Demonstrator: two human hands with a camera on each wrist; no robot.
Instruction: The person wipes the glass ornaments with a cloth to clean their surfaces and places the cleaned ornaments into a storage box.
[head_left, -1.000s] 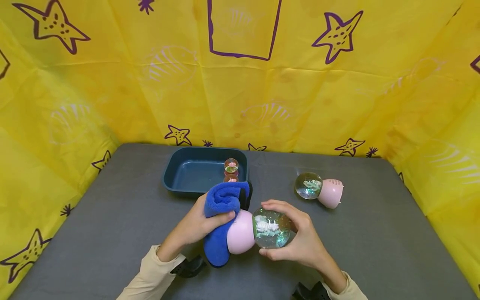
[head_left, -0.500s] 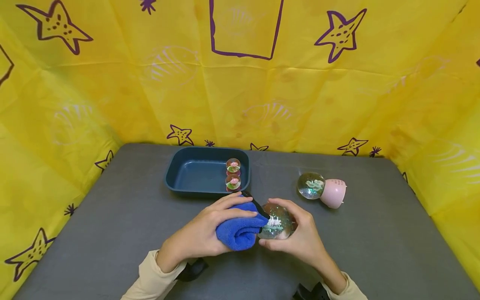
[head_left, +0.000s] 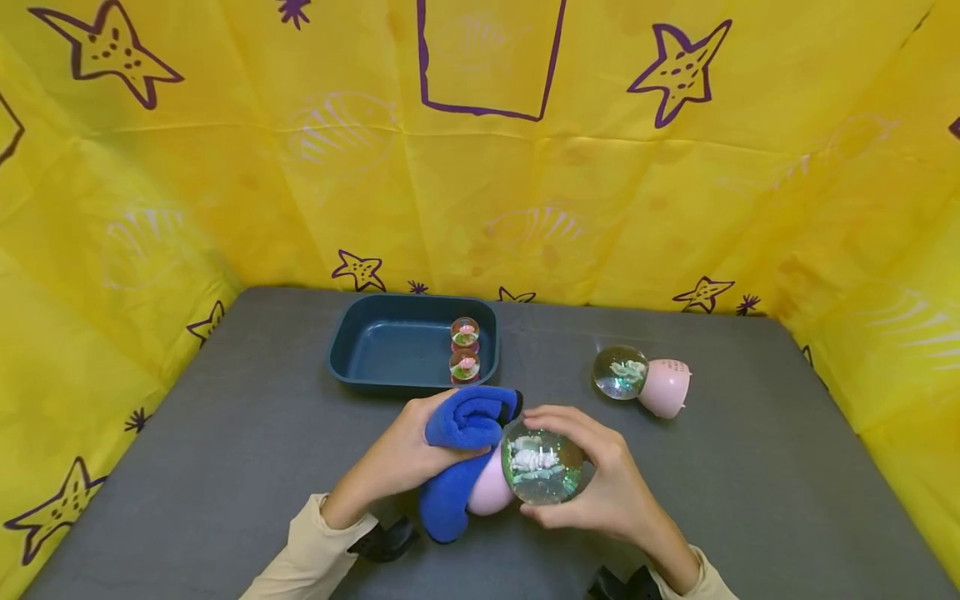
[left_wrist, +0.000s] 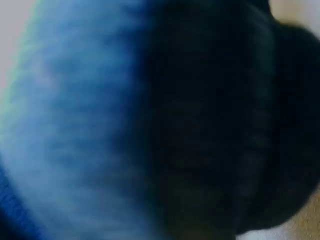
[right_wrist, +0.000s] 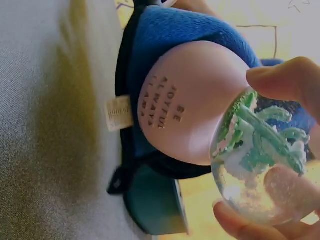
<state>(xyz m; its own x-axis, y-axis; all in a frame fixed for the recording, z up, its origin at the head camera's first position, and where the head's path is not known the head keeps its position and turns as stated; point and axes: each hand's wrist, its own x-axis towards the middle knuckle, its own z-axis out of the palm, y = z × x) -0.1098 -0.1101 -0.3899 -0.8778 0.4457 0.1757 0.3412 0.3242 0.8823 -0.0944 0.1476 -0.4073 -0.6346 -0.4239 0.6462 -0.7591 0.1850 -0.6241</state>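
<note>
A snow globe [head_left: 542, 467] with a pink base lies on its side between both hands, above the table. My right hand [head_left: 611, 475] grips its glass ball, thumb and fingers curled round it. Around the pink base [right_wrist: 185, 100] wraps a folded blue cloth [head_left: 465, 421] with black edging, which my left hand [head_left: 401, 458] holds against it. Raised lettering shows on that base in the right wrist view. Cloth and dark blur fill most of the left wrist view.
A dark teal tray [head_left: 375, 385] stands at the back, holding two small globes [head_left: 465, 365] along its right side. Another pink-based snow globe [head_left: 621, 372] lies on its side at the right of the grey table [head_left: 247, 450]. A yellow patterned sheet [head_left: 480, 192] hangs behind.
The left hand with the cloth went over the glass ball half a second ago, then moved back left to the pink base. The globe turned in the right hand; the base shows again.
</note>
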